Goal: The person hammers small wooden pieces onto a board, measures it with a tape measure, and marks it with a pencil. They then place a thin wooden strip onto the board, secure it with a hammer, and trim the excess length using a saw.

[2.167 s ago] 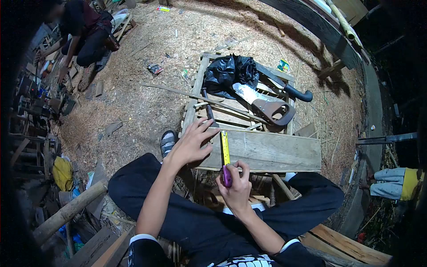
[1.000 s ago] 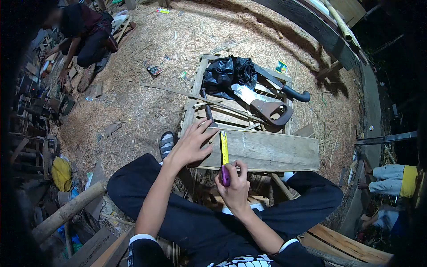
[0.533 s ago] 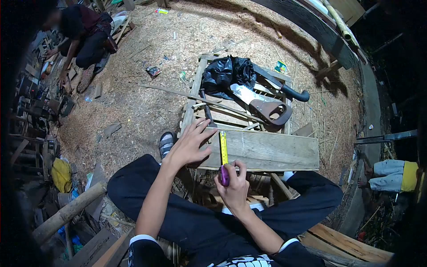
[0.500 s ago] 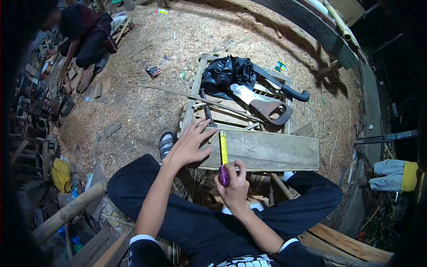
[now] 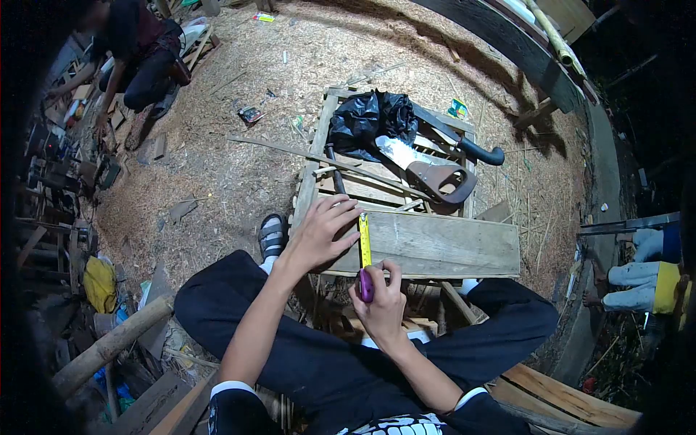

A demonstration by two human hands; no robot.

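Right here, close to my lap, my right hand (image 5: 382, 310) is wrapped around the purple tape case (image 5: 365, 287), thumb and fingers closed on it at the board's near edge. The yellow blade (image 5: 365, 243) runs away from me across the board (image 5: 449, 246), which lies along the near edge of the slatted counter (image 5: 314, 170). For a true reading, I'd want that blade flat and square to the long edges, not twisted by my wrist. My left hand (image 5: 315, 239) is spread open, gripping nothing, at the board's left end, fingertips beside the blade's far end. Light, even pressure there should steady the wood; a nudge from those fingers could skew the blade. Eyes straight over the marks, I'd say, to avoid misreading. Beyond the board, the saw (image 5: 442, 181) lies toward the counter's right edge, and the black bag (image 5: 355, 122) sits by the far edge.
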